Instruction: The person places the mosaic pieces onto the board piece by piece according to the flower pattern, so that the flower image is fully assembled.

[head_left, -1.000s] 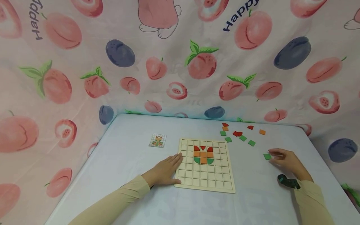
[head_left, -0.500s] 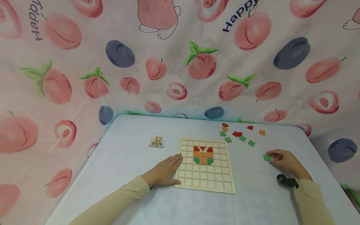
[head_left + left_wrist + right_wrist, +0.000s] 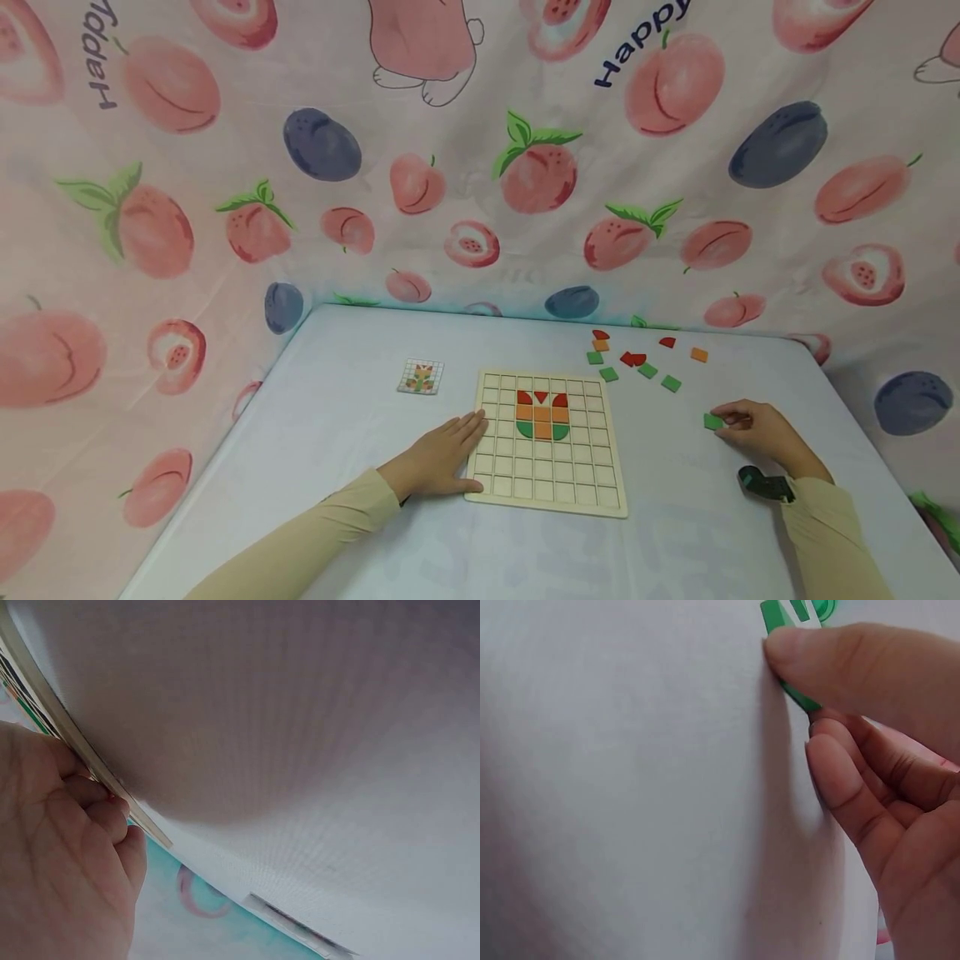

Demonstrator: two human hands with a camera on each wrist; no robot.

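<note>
Green tile (image 3: pixel 712 422) first, since that's what the right hand (image 3: pixel 765 429) has: in the head view it's pinched at the fingertips, sticking out on that hand's left side. Loose tiles (image 3: pixel 647 370) in red, orange and green are scattered beyond the right hand and off to its left, on the white tablecloth (image 3: pixel 697 533). The left hand (image 3: pixel 435 457) lies with fingers pretty much straight, fingertips and thumb resting on the left edge of the wooden board (image 3: pixel 592 479). Coloured pieces (image 3: pixel 542 414) in the grid make a tulip-ish shape to the right of that hand, and a small picture card (image 3: pixel 421 377) lies just beyond it. Fruit-print fabric (image 3: pixel 465 125) hangs behind, past both hands.

Left wrist cam: fingertips up against the board's edge, white cloth filling the space to their right. Some thin thing (image 3: pixel 300 924) shows edge-on past the fingers, too slanted to make out.

Right wrist cam: thumb pressed over the tile, other fingers curled below it. Green-and-white print pokes out past the thumb. Can't tell if the tile touches the cloth.
</note>
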